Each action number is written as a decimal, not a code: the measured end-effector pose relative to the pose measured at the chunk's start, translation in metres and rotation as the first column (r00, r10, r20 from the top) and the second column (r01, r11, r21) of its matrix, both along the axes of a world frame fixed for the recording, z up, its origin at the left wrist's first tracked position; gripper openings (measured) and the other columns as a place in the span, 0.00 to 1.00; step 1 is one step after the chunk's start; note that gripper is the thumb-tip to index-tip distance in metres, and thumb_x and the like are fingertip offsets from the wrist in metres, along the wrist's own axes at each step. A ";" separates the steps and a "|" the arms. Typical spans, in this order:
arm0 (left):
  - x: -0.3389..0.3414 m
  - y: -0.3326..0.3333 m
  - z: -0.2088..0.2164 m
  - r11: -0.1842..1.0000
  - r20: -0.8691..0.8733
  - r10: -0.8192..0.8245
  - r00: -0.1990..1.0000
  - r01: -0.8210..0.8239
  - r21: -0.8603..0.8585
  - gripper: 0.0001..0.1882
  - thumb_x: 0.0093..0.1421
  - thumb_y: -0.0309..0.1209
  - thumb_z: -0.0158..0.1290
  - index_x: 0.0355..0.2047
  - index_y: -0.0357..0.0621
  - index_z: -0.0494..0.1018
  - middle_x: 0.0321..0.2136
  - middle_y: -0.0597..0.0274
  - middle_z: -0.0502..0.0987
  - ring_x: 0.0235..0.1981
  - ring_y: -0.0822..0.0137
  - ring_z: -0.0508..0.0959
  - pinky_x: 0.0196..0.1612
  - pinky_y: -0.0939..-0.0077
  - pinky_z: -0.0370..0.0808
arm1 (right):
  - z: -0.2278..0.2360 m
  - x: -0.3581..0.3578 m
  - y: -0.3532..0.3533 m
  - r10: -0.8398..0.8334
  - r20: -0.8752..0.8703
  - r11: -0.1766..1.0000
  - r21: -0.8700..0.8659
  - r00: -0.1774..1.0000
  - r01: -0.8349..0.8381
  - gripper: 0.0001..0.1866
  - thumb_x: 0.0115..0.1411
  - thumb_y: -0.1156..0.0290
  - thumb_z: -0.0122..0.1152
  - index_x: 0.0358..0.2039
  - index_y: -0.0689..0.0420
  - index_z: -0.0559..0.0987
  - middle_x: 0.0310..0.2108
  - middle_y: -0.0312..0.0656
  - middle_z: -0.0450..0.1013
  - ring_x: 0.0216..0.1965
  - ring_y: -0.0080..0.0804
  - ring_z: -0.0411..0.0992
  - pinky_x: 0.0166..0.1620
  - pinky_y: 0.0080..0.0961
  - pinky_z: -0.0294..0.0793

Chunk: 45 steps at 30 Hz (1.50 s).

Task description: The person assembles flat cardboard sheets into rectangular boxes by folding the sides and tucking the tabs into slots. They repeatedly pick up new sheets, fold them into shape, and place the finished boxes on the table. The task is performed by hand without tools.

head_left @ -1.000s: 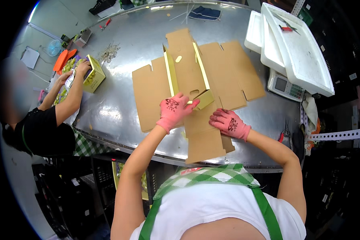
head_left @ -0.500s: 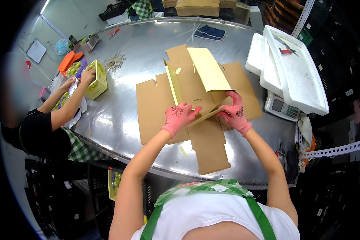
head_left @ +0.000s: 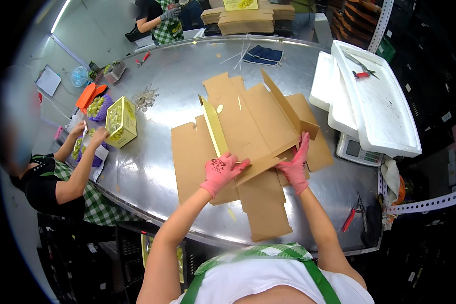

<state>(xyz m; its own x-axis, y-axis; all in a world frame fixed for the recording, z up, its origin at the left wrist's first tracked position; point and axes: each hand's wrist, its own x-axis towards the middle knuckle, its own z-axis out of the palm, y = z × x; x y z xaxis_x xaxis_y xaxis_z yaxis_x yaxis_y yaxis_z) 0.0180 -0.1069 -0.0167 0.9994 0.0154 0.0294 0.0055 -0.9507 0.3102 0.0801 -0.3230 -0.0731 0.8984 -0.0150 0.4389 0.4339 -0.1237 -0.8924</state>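
A partly folded cardboard box (head_left: 261, 119) lies on top of flat brown cardboard blanks (head_left: 190, 162) in front of me. Its right and left walls stand up, and the left one shows a yellow outer face. My left hand (head_left: 221, 172), in a pink glove, grips the raised near flap at its left end, thumb pointing right. At the near right corner is my right hand (head_left: 296, 164), also pink-gloved. Its fingers are stretched along the small right corner flap, with the thumb spread toward the near flap.
White foam trays (head_left: 377, 101) rest over a scale (head_left: 358, 150) at right. Red-handled pruners (head_left: 350, 219) lie at the near right edge. At left a co-worker's hands (head_left: 97, 138) handle grapes beside a yellow box (head_left: 122, 124). A blue cloth (head_left: 263, 55) lies at the far side.
The right wall has swung from folded over, yellow face up, to upright. My right hand has gone from a pinch to stretched fingers at the corner. A person has come into view at the back.
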 end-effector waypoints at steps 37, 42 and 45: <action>-0.015 0.016 -0.015 0.966 0.089 0.042 0.995 -0.018 -0.258 0.09 0.45 0.28 0.59 0.25 0.40 0.70 0.22 0.60 0.68 0.21 0.62 0.71 0.22 0.74 0.71 | 0.040 0.114 -0.009 0.882 0.163 0.353 -0.851 0.443 -0.390 0.20 0.40 0.71 0.60 0.38 0.49 0.72 0.52 0.40 0.64 0.34 0.37 0.69 0.40 0.31 0.69; -0.024 0.022 -0.019 0.946 0.103 0.008 0.995 0.026 -0.324 0.11 0.45 0.29 0.59 0.29 0.41 0.70 0.26 0.62 0.70 0.25 0.62 0.73 0.22 0.73 0.71 | 0.034 0.139 -0.034 0.857 0.195 0.318 -0.928 0.477 -0.193 0.13 0.46 0.61 0.60 0.27 0.52 0.69 0.37 0.37 0.69 0.28 0.35 0.70 0.32 0.30 0.71; -0.013 0.008 -0.010 0.998 0.115 -0.023 0.993 0.030 -0.055 0.15 0.46 0.31 0.57 0.35 0.43 0.69 0.28 0.63 0.71 0.28 0.62 0.75 0.23 0.72 0.71 | 0.041 0.120 -0.014 0.852 0.155 0.281 -0.942 0.501 -0.186 0.12 0.48 0.59 0.58 0.27 0.52 0.69 0.32 0.35 0.69 0.27 0.36 0.70 0.31 0.31 0.71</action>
<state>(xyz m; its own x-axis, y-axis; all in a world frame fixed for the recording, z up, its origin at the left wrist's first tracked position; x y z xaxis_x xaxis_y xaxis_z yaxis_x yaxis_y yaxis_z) 0.0048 -0.0990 -0.0266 0.9897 -0.0061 0.1428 -0.0577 -0.9310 0.3605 0.1996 -0.3373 -0.0322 0.0814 0.9552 0.2845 0.9947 -0.0600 -0.0830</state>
